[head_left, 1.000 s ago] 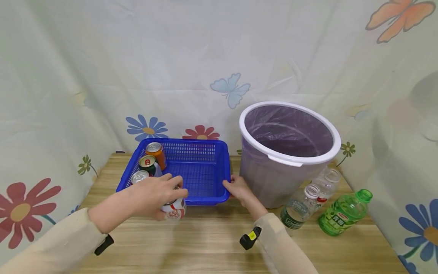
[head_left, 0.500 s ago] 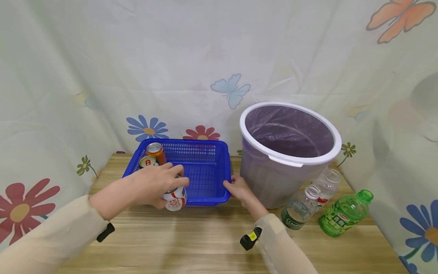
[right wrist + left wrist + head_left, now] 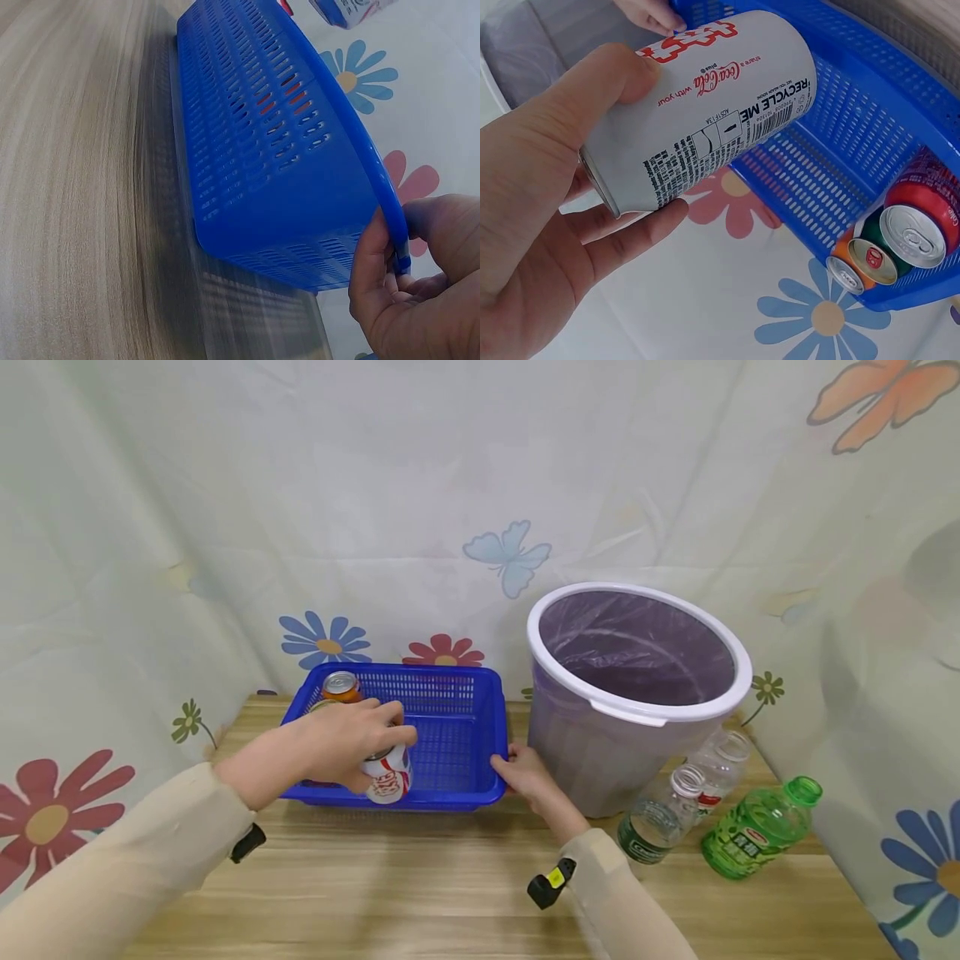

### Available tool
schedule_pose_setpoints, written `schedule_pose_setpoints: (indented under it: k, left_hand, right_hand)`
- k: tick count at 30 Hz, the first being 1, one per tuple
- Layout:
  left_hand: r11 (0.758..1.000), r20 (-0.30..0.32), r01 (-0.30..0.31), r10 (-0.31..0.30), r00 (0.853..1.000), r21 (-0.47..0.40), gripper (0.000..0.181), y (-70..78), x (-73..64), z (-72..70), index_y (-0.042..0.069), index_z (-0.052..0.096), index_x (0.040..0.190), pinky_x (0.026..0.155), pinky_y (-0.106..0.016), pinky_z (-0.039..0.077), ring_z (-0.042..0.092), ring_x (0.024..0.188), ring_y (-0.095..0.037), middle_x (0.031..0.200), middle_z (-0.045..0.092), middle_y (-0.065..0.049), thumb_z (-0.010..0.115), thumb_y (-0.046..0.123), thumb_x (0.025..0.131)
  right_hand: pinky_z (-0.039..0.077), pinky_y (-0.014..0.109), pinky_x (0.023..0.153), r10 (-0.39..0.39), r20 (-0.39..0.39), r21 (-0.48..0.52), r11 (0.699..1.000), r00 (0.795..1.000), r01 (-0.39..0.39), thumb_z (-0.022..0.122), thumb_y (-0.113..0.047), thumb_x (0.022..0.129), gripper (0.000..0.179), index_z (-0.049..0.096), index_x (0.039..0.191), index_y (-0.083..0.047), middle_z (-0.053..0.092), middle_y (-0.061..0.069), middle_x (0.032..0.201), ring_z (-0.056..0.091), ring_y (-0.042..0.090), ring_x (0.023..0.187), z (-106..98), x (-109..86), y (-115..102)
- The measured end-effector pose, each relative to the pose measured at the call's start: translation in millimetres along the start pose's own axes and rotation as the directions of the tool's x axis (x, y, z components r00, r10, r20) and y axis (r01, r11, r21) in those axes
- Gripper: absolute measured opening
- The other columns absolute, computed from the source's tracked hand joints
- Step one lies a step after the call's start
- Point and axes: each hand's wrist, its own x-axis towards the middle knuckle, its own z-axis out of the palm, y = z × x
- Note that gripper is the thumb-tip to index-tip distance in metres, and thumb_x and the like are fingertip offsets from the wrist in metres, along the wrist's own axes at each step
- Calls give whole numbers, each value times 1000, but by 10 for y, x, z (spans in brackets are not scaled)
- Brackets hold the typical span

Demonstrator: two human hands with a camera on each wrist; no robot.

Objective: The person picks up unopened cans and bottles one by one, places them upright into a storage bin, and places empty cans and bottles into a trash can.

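Grip on both sides: left hand [image 3: 352, 739] holds white Coca-Cola can [image 3: 712, 105], thumb on one side, fingers round the other, red print and barcode showing in the left wrist view. Can is tilted, at the front of blue basket [image 3: 450, 800], overlapping the front rim in the head view; cannot tell if it touches the rim. Right hand [image 3: 522, 768] pinches the basket's right rim near the front corner, thumb and fingers on either side of the edge. Basket sits on wood-grain table [image 3: 420, 885]. Inside it, three cans stand in a row along the left wall: orange can [image 3: 341, 689] at the far corner, green can [image 3: 874, 261] with gold top and red tab next, then red can [image 3: 922, 214], hidden behind the left hand in the head view. Right of the basket, near the right hand: big bin [image 3: 585, 752] with white rim, lined with purple see-through bag [image 3: 652, 652]. Beside the bin, farther right, three upright bottles: clear green-label bottle [image 3: 652, 831], clear red-label bottle [image 3: 716, 772] partly behind it, green bottle [image 3: 757, 831] rightmost. Cream sleeves [image 3: 150, 852] on both arms. Backdrop: pale curtain [image 3: 420, 510] with flowers and butterflies.
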Motion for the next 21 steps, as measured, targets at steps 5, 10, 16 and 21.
schedule_pose_setpoints:
  k: [5,10,16,21]
  left_hand:
    - [999,14,27,-27,1000,-25,53,-102,73,-16,18,51,111,68,-34,51,50,85,-21,101,49,-5,80,29,68]
    - [997,47,63,-61,997,-46,52,-198,139,-10,19,51,110,71,-37,51,51,84,-20,98,49,-3,81,29,68]
    - [991,64,119,-115,991,-67,53,-290,196,21,21,52,110,74,-37,51,52,88,-21,100,50,-3,81,29,67]
    - [985,80,155,-149,986,-75,53,-357,234,49,21,53,111,73,-37,52,52,89,-22,102,51,-4,82,29,67]
  right_hand:
    - [57,34,61,1,1,18,1000,1000,-1,50,-11,87,22,54,101,6,64,25,95,66,25,73,-4,12,0]
    - [57,33,59,-7,21,45,999,1000,6,50,-9,87,23,54,103,7,65,20,89,64,18,66,-10,11,-13]
    - [57,32,60,-11,35,40,999,999,10,48,-5,87,23,52,103,11,63,12,80,60,12,62,-28,-190,-217]
    - [57,31,62,-13,24,33,999,1000,12,47,-4,88,20,51,101,11,62,12,80,59,12,61,-17,-320,-328]
